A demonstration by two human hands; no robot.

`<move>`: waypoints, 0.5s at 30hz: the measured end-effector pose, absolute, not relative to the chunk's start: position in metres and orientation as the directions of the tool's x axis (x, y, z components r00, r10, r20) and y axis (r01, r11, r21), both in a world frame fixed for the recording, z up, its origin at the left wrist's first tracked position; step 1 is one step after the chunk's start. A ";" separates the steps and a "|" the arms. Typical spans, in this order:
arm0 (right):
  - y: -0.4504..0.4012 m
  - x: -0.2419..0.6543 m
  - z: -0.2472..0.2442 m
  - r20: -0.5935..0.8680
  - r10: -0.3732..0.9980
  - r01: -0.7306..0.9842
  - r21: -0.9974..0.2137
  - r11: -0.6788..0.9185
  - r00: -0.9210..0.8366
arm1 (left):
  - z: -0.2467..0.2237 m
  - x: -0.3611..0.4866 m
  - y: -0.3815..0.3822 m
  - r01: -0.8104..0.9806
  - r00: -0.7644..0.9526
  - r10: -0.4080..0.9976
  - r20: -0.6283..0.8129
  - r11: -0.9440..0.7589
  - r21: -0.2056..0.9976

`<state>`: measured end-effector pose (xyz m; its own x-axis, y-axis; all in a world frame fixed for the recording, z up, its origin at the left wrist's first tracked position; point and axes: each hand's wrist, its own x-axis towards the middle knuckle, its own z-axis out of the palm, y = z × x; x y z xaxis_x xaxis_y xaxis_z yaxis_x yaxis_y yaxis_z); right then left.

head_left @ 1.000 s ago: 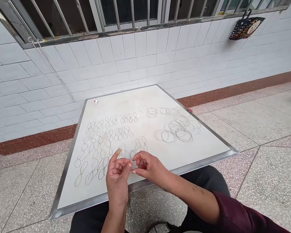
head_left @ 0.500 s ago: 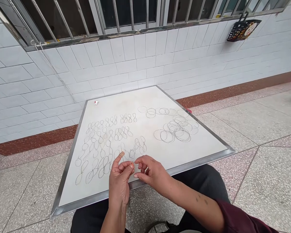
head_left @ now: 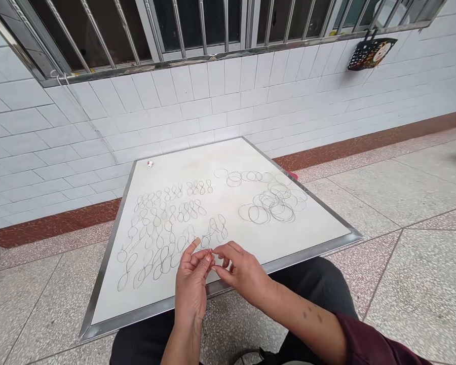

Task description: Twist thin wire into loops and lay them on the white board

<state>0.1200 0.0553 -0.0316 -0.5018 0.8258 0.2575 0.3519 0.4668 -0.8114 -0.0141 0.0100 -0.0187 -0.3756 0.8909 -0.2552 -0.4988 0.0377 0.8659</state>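
Apparent step: handling thin strand (head_left: 212, 251). Left hand (head_left: 191, 285) pinches it; right hand (head_left: 247, 274) spread. Next move likely needs fine control.

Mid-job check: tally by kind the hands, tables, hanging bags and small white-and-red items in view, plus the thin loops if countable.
Hands: 2 (left hand, right hand)
Table: 1
Hanging bag: 1
Small white-and-red item: 1
Total: 5, excluding the thin loops, which overlap too much to count.

room to pass lies over the bare front-right tabletop (head_left: 307, 237), with round loops (head_left: 270, 205) behind and figure-8 loops (head_left: 182, 211) leftward
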 end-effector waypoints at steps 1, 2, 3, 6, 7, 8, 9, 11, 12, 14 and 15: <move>0.056 0.120 -0.033 0.260 0.826 0.350 -0.812 0.467 -0.499 | -0.019 -0.014 0.010 -0.508 -0.377 0.890 -0.256 0.032 0.861; 0.057 0.119 -0.034 0.262 0.826 0.348 -0.813 0.467 -0.498 | -0.020 -0.015 0.010 -0.517 -0.378 0.890 -0.256 0.027 0.856; 0.057 0.119 -0.034 0.261 0.826 0.347 -0.813 0.467 -0.499 | -0.021 -0.015 0.011 -0.525 -0.382 0.888 -0.258 0.021 0.851; 0.058 0.118 -0.036 0.245 0.826 0.351 -0.817 0.458 -0.507 | -0.025 -0.015 0.012 -0.542 -0.393 0.882 -0.260 0.006 0.840; 0.058 0.117 -0.036 0.239 0.826 0.353 -0.818 0.455 -0.510 | -0.026 -0.016 0.013 -0.547 -0.397 0.880 -0.261 0.001 0.837; 0.057 0.117 -0.035 0.235 0.825 0.351 -0.819 0.453 -0.514 | -0.027 -0.016 0.013 -0.552 -0.400 0.878 -0.262 -0.003 0.834; 0.057 0.117 -0.035 0.235 0.822 0.347 -0.821 0.454 -0.519 | -0.027 -0.016 0.013 -0.558 -0.402 0.877 -0.265 -0.005 0.830; 0.056 0.117 -0.033 0.242 0.815 0.333 -0.824 0.459 -0.527 | -0.027 -0.017 0.013 -0.571 -0.398 0.875 -0.275 -0.002 0.821; 0.055 0.117 -0.032 0.244 0.812 0.326 -0.825 0.461 -0.530 | -0.027 -0.018 0.013 -0.577 -0.391 0.876 -0.281 0.004 0.817; 0.054 0.117 -0.031 0.243 0.811 0.319 -0.829 0.458 -0.533 | -0.027 -0.019 0.012 -0.585 -0.373 0.882 -0.289 0.019 0.811; 0.054 0.118 -0.031 0.240 0.810 0.318 -0.831 0.456 -0.535 | -0.026 -0.020 0.012 -0.586 -0.365 0.884 -0.292 0.026 0.810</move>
<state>0.1177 0.0535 -0.0313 -0.5351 0.8101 0.2396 0.3180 0.4559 -0.8313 -0.0197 0.0115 -0.0263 -0.3647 0.8841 -0.2921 -0.5856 0.0261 0.8102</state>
